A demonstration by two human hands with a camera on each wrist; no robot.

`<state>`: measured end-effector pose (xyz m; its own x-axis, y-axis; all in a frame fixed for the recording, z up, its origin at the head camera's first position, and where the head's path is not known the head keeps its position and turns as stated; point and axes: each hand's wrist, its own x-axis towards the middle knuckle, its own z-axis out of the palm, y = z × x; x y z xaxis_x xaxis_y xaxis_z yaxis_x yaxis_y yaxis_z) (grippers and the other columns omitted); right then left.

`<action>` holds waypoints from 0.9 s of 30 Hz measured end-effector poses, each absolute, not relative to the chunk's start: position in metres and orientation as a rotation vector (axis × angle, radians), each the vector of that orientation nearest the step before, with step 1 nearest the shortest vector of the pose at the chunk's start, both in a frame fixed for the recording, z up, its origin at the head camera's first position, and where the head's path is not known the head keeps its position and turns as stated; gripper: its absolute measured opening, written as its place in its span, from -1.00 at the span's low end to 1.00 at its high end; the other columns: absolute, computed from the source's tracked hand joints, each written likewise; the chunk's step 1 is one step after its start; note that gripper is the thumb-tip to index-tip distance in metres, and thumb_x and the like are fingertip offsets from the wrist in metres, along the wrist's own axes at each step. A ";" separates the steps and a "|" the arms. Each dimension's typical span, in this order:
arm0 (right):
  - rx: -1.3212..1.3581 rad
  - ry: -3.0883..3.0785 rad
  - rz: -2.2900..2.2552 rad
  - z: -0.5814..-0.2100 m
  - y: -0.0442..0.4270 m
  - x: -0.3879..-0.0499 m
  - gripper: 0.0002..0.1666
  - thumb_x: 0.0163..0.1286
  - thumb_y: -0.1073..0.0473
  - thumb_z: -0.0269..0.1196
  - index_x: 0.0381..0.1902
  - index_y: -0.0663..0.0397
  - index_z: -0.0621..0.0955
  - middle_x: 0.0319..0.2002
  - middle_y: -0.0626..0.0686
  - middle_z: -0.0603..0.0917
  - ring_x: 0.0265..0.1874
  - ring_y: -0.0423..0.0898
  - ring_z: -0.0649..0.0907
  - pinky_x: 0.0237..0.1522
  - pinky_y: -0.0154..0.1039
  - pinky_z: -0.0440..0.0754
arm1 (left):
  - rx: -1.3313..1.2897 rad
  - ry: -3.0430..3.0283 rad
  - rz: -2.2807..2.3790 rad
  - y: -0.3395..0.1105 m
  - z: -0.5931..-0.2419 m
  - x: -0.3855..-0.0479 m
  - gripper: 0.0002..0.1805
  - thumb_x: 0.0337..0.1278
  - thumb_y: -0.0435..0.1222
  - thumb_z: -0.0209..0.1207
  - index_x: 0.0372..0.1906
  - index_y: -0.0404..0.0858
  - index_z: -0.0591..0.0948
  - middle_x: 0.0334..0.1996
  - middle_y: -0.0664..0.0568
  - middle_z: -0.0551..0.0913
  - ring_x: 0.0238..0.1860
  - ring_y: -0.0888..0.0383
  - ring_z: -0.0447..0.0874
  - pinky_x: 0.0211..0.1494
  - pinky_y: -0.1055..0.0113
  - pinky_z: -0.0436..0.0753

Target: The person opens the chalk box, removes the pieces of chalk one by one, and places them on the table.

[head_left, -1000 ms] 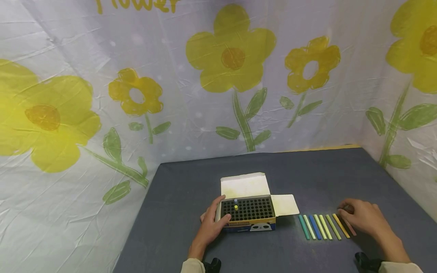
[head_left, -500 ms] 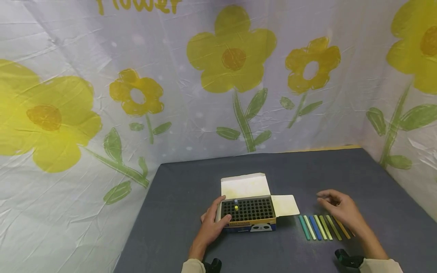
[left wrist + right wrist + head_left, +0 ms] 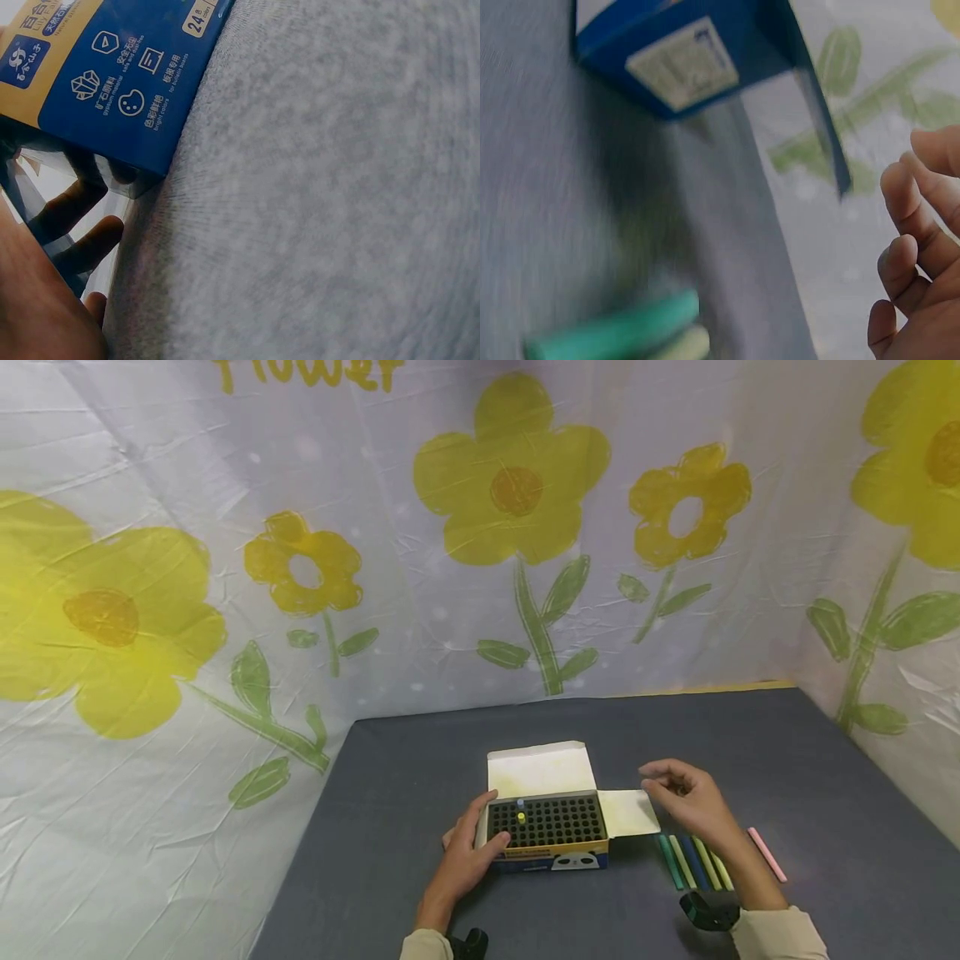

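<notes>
An opened blue-and-yellow chalk box (image 3: 577,862) stands on the dark table, its black holder full of round holes. Two chalks, one yellow (image 3: 521,817) and one bluish (image 3: 521,803), stick up from the holder. My left hand (image 3: 459,860) holds the box by its left end, thumb at the front edge; in the left wrist view its fingers show beside the printed wall. My right hand (image 3: 693,802) hovers by the side flap, fingers loosely bent. Nothing shows between those fingers in the right wrist view. Below it lies a row of chalks, teal (image 3: 670,862) leftmost, partly hidden by the forearm.
A pink chalk (image 3: 767,855) lies at the row's right end, beyond the right forearm. The box's back flap (image 3: 542,768) stands raised and its side flap (image 3: 626,812) sticks out to the right. A cloth printed with yellow flowers (image 3: 513,489) hangs behind the table (image 3: 420,777).
My right hand has left the row's right end, where the pink chalk now lies uncovered, and moved left toward the chalk box. The left hand stays on the box.
</notes>
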<state>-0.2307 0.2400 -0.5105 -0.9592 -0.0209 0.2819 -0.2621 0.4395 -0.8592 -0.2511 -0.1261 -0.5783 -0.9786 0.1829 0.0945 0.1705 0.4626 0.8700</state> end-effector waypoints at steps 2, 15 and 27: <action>0.276 -2.441 1.564 -0.508 0.231 -0.233 -0.73 0.48 0.19 0.28 0.07 0.16 0.66 -0.24 0.19 0.73 -0.43 -0.08 0.58 -0.36 -0.27 0.49 | 0.320 2.673 1.595 -0.126 -0.578 -0.251 -0.28 0.25 0.05 0.28 0.46 0.42 0.29 0.49 0.03 0.38 0.46 -0.15 0.26 0.34 -0.26 -0.05; 0.495 -2.399 1.645 -0.509 0.174 -0.242 -0.73 0.41 0.27 0.33 0.02 0.25 0.67 -0.34 0.12 0.71 -0.54 -0.23 0.49 -0.43 -0.29 0.47 | 0.345 2.676 1.603 -0.126 -0.579 -0.251 -0.29 0.26 0.03 0.28 0.47 0.38 0.30 0.49 0.04 0.38 0.46 -0.16 0.28 0.34 -0.24 -0.06; 0.721 -2.443 1.602 -0.514 0.126 -0.249 -0.76 0.41 0.21 0.34 -0.02 0.19 0.69 -0.36 0.04 0.71 -0.54 -0.27 0.55 -0.43 -0.30 0.55 | 0.355 2.679 1.601 -0.128 -0.582 -0.251 -0.28 0.26 0.03 0.29 0.49 0.36 0.29 0.40 0.01 0.48 0.41 -0.15 0.29 0.34 -0.24 -0.05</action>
<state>-0.2494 0.1256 -0.5136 -0.8769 -0.3168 0.3616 -0.4579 0.3214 -0.8289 -0.2513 -0.1282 -0.5819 -0.9744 0.1932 0.1146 0.1925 0.4549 0.8695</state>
